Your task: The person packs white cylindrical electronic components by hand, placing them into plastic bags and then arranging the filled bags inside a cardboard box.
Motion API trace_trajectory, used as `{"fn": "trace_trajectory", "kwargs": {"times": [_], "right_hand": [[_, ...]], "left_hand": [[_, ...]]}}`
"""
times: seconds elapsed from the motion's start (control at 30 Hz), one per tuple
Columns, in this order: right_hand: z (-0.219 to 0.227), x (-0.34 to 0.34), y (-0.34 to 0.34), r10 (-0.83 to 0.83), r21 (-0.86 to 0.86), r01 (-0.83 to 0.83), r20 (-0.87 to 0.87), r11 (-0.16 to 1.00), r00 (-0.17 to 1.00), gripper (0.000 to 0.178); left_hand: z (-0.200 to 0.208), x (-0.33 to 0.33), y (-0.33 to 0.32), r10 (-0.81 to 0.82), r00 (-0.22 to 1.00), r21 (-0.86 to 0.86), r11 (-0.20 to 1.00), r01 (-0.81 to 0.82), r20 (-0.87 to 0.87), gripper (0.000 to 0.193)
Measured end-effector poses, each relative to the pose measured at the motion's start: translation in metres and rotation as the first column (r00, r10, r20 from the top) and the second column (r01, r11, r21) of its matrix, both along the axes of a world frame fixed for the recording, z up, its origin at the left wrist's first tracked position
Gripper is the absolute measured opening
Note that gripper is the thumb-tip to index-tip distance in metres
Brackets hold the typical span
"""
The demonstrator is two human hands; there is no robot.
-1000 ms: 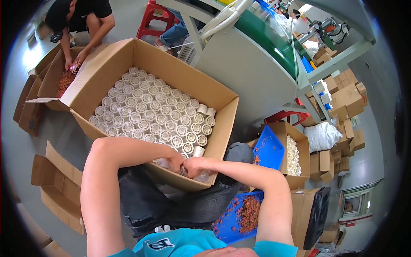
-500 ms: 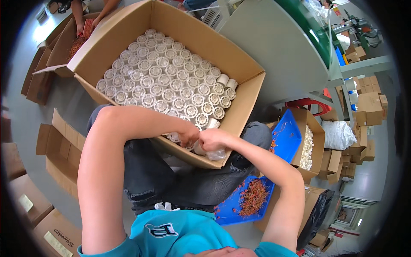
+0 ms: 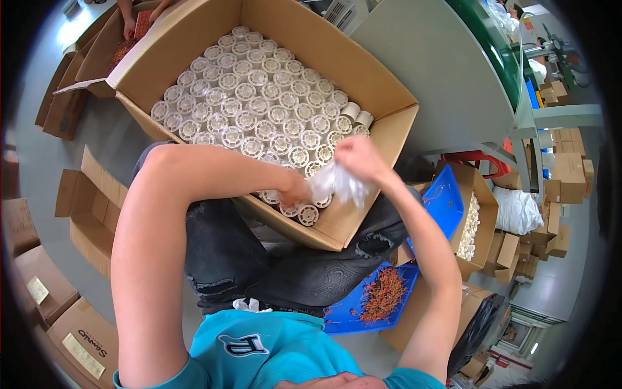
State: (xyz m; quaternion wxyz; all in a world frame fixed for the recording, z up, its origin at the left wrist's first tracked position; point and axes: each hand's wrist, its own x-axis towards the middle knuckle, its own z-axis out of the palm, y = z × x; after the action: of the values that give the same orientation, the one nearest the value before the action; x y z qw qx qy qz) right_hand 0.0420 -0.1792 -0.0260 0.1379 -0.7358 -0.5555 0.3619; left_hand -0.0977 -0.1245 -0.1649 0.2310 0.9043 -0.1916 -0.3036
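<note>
A large cardboard box stands before my knees, filled with rows of white plastic spools, most of them upright in clear wrapping. My right hand is closed around a crumpled clear plastic bag, raised over the box's near right corner. Left of the bag, my left hand reaches down among the near spools. Its fingers are smeared and partly hidden, so whether it grips the bag's edge or a spool does not show. One spool sits upright below it in the near corner.
To the right lie blue trays with a pile of red-orange small parts, and a carton of white pieces. An open carton stands left. Another person's hands work at a far-left box. A grey panel rises behind.
My right hand has moved up and to the right with the plastic bag, which now spreads out. My left hand has lifted slightly. The spool in the near corner has come into sight.
</note>
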Motion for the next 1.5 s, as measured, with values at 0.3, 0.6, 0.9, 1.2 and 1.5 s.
{"fn": "trace_trajectory", "kwargs": {"times": [0.3,0.6,0.9,1.2,1.5], "right_hand": [[-0.092,0.104,0.108,-0.188,0.026,0.199,0.464,0.980,0.866,0.026],[-0.127,0.119,0.124,-0.287,-0.007,0.307,0.333,0.952,0.898,0.016],[-0.091,0.098,0.125,-0.370,0.203,0.313,0.388,0.928,0.844,0.021],[-0.055,0.084,0.111,-0.226,0.252,0.092,0.579,0.963,0.784,0.026],[-0.075,0.089,0.111,-0.120,0.137,0.065,0.439,0.988,0.891,0.023]], "left_hand": [[0.008,-0.002,-0.006,-0.063,0.998,0.010,0.998,0.063,0.013,0.016],[0.021,-0.001,-0.005,-0.047,0.985,-0.224,0.974,0.009,-0.166,0.023],[0.014,0.002,-0.003,0.304,0.919,-0.435,0.813,-0.388,-0.251,0.034],[0.014,-0.001,-0.009,-0.045,0.994,0.020,0.999,0.047,-0.097,0.027],[0.040,0.019,-0.002,0.548,0.822,-0.503,0.673,-0.542,-0.154,0.033]]}}
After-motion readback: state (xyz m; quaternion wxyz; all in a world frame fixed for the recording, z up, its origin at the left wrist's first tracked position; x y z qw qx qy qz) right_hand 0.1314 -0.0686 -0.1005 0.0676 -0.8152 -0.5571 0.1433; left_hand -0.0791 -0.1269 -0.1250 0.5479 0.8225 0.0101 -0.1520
